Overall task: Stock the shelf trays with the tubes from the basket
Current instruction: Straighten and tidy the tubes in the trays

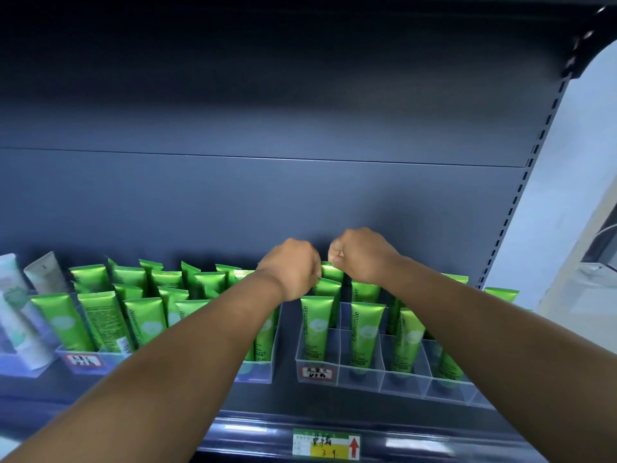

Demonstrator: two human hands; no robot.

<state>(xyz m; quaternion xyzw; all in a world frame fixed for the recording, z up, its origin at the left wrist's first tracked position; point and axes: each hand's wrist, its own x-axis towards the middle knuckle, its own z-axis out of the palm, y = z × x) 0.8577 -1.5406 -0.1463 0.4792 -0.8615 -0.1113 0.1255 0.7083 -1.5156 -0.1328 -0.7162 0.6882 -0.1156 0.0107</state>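
Right now the tube that matters is the rear green tube [331,271] at the back of the right-hand clear tray [360,384], standing upright with its long axis running up and down and its crimped top edge showing just between my two hands. From that tube, my left hand [291,269] sits immediately to its left, fingers curled under; they seem to touch or pinch the crimp, but my knuckles hide the contact, so I cannot tell for certain. My right hand [359,255] is just above and to its right, curled into a loose fist, and I cannot see anything inside it either. Both hands are about equally near; the left looks lower and closer to the crimp. I judge the next move is a downward push along the tube's axis. Further out from the tray, the left-hand tray [257,375] is packed with green tubes [147,315]. No basket is in view.
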